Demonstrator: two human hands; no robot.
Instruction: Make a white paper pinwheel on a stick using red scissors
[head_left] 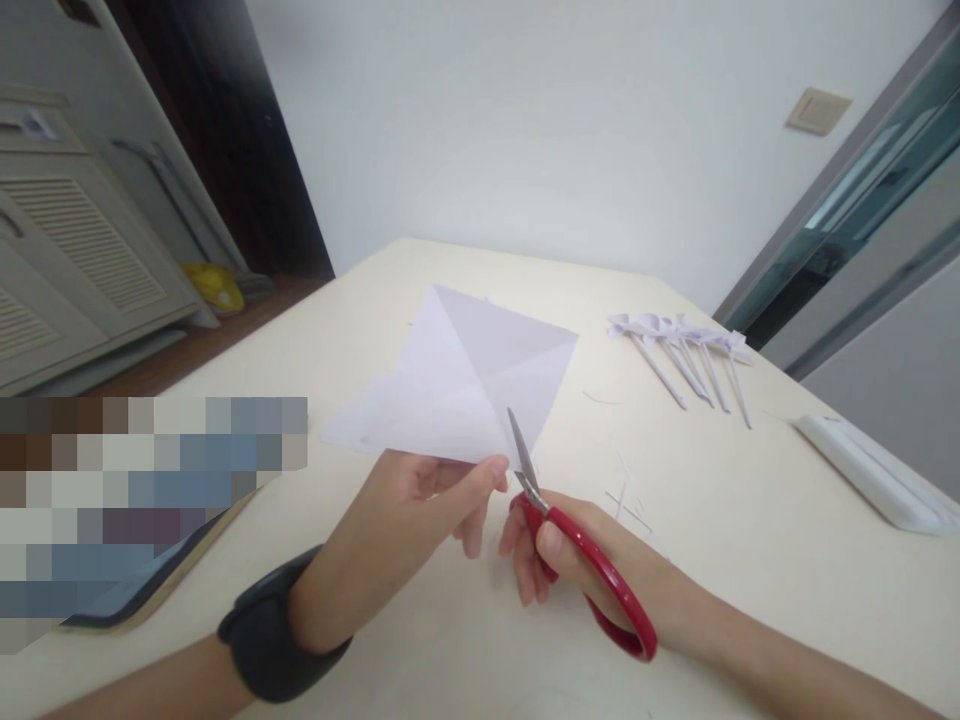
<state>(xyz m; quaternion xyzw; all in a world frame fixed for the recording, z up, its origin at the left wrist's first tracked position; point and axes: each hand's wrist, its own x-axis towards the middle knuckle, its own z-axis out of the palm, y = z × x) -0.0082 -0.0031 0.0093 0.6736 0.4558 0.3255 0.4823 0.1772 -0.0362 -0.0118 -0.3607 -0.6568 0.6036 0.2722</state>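
Observation:
A white sheet of paper (480, 370) with diagonal creases is held up over the table, a cut running in from its left side. My left hand (435, 490) pinches its near edge between thumb and fingers. In my right hand (562, 550) is a pair of scissors (592, 565) with red handles. The blades are parted around the paper's near corner, one lying above the sheet. How far the lower blade reaches is hidden under the paper.
Several paper pinwheels (682, 345) on paper sticks lie at the right back of the cream table (360, 300). Thin paper scraps (626, 500) are scattered right of my hands. A white packet (877, 475) sits at the right edge; a pixelated device (150, 520) lies left.

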